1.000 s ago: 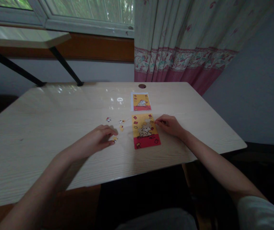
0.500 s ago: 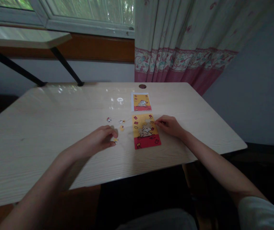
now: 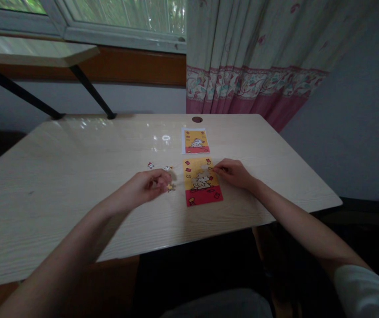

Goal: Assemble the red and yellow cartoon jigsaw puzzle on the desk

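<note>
A yellow and red jigsaw puzzle board point(image 3: 204, 197) lies flat on the table, printed with a white cartoon animal and small red shapes. Pale, bare-looking patches show in its upper middle. Just left of it, my left hand point(image 3: 151, 184) pinches a small yellow and white puzzle piece point(image 3: 170, 188) between thumb and fingers, over the tabletop. My right hand point(image 3: 234, 172) is closed, with its fingertips at the board's right edge. Beyond my left hand lie a loose red and white piece point(image 3: 150, 165) and a white and orange piece point(image 3: 168, 168), the latter close to my fingers.
Behind the board lies a smaller picture card point(image 3: 196, 142) with the same yellow and red design. The wooden table point(image 3: 109, 145) has a round cable hole point(image 3: 197, 119) at the back. A raised shelf point(image 3: 36, 52) on black legs stands at the left, and a curtain point(image 3: 242, 57) hangs behind.
My left hand has moved right, toward the board, and lifted a yellow and white puzzle piece with it. My right hand has stayed at the board's edge.
</note>
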`<action>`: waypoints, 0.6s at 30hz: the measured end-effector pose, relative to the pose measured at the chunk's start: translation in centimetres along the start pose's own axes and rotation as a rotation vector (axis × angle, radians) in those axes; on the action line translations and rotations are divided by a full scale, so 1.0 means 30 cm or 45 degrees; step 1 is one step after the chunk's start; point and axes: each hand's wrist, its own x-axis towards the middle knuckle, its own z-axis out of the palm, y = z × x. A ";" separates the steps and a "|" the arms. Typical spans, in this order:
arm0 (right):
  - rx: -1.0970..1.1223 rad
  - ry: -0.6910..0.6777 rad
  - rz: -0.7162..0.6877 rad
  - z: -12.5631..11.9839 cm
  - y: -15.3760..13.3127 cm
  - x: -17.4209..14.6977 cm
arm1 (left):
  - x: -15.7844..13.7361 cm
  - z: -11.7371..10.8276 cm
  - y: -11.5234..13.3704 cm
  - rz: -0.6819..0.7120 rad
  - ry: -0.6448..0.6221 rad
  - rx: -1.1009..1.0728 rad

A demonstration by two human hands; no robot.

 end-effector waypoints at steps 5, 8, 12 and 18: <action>-0.095 -0.080 -0.171 -0.019 -0.005 0.082 | 0.120 0.001 0.050 -0.070 0.156 -0.301; -0.111 -0.045 -0.205 -0.003 -0.014 0.117 | 0.183 0.011 0.062 -0.143 0.301 -0.390; -0.051 0.109 -0.182 0.052 -0.041 0.113 | 0.212 0.056 0.054 -0.270 0.376 -0.604; -0.019 0.168 -0.125 0.094 -0.094 0.092 | 0.191 0.130 0.051 -0.273 0.400 -0.764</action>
